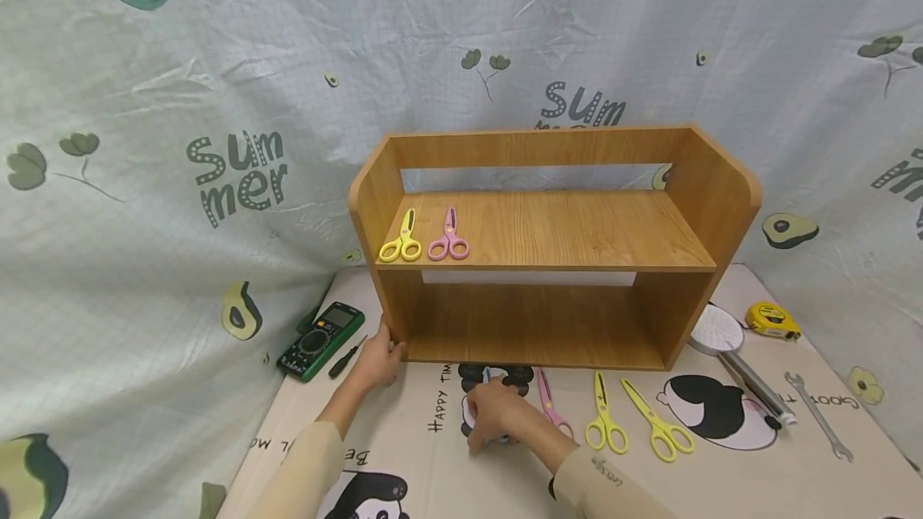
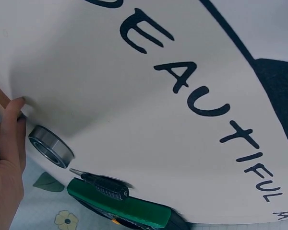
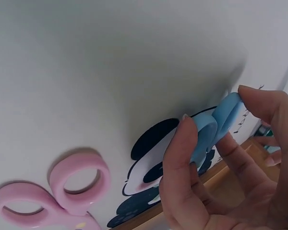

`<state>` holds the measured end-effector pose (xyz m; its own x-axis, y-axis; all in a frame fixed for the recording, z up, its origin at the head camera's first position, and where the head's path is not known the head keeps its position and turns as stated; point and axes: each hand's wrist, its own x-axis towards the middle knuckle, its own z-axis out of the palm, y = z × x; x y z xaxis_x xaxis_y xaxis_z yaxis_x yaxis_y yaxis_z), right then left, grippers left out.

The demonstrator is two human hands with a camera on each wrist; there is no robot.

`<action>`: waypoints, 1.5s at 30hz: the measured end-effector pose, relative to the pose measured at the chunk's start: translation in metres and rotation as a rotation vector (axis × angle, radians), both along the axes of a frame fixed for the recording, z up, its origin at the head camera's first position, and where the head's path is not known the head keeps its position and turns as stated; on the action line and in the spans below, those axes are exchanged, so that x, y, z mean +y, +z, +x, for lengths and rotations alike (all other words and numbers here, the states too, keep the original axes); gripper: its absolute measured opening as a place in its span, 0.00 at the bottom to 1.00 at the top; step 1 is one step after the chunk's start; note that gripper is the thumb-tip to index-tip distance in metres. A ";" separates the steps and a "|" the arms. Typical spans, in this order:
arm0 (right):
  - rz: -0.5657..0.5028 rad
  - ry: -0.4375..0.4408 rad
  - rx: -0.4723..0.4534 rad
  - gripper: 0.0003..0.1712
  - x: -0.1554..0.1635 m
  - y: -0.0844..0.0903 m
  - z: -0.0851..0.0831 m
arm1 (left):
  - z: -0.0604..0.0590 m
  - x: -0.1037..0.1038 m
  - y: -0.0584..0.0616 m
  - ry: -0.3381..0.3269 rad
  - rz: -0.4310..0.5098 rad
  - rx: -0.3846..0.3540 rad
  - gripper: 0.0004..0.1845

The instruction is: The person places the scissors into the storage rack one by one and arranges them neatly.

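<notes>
A two-tier wooden shelf (image 1: 555,319) stands at the back of the table. My left hand (image 1: 378,360) grips its lower front left corner; the left wrist view shows the fingers (image 2: 12,129) at the wood's edge. Over the panda print, my right hand (image 1: 496,411) pinches light blue scissors (image 3: 225,112) by the handle loops, the blades mostly hidden. Just right of that hand lie pink scissors (image 1: 546,397). Two yellow scissors (image 1: 600,411), (image 1: 652,416) lie further right. On the upper board, yellow scissors (image 1: 406,237) and pink scissors (image 1: 449,237) lie side by side at the left.
Left of the shelf lie a green multimeter (image 1: 322,341), a small black screwdriver (image 1: 346,359) and a metal ring (image 2: 52,146). To the right are a round shower head (image 1: 717,331), a yellow tape measure (image 1: 771,320) and a wrench (image 1: 818,416). A printed cloth (image 1: 461,38) hangs behind.
</notes>
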<state>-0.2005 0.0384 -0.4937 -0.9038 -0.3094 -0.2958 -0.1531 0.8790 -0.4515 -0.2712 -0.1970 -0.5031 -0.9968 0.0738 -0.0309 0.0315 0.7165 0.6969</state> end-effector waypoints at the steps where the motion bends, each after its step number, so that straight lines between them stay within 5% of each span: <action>1: -0.004 0.009 0.004 0.18 0.000 0.000 0.001 | 0.000 0.000 0.000 0.001 0.000 -0.001 0.31; 25: -0.009 0.150 0.111 0.19 0.004 0.039 0.031 | 0.000 0.002 0.001 -0.003 -0.017 -0.008 0.32; 45: -0.087 0.184 0.194 0.19 0.015 0.126 0.046 | 0.002 -0.001 0.002 -0.008 -0.020 0.022 0.34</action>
